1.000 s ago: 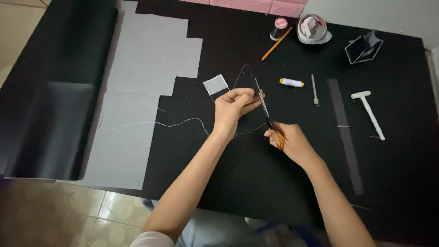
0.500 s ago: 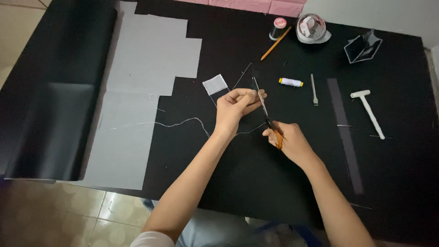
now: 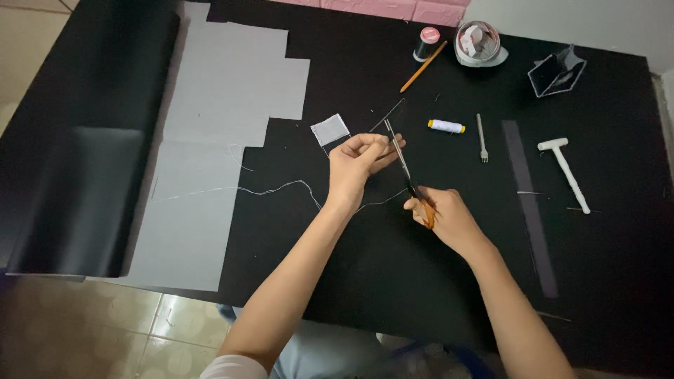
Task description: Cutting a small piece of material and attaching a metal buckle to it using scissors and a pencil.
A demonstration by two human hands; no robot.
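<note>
Head view, looking down: we see two bare arms over a black table [image 3: 393,295]. Left hand [image 3: 358,163] is curled narrow, fingertips pinched together on a thin white thread [image 3: 274,189] that trails away to its left, across the black top toward a large grey sheet [image 3: 210,140]; exact pinch point is too small for us to tell. Right hand [image 3: 442,217] is closed around the orange handles of a pair of scissors [image 3: 404,168], blades slim and dark, pointing up and away from it so the tips sit just beside the left hand's fingers; we cannot tell whether the blades are parted or shut, or whether they touch the thread. Just beyond the left hand, up and to its left, lies a small grey swatch [image 3: 330,129]. Past the scissor tips, farther from both hands, we note a white thread spool [image 3: 446,126] with yellow ends, and just right of it a small metal pronged tool [image 3: 481,137]. Well right of the right hand lie a long dark strip [image 3: 531,210] and a white mallet [image 3: 566,173]. At the far edge, well apart from the hands, sit a pencil [image 3: 423,67], a small dark jar with a pink lid [image 3: 427,43], a clear round container [image 3: 479,43] and a dark folded stand [image 3: 556,73]. Far left of the left hand, a dark roll of material [image 3: 77,175] lies over the table end.
</note>
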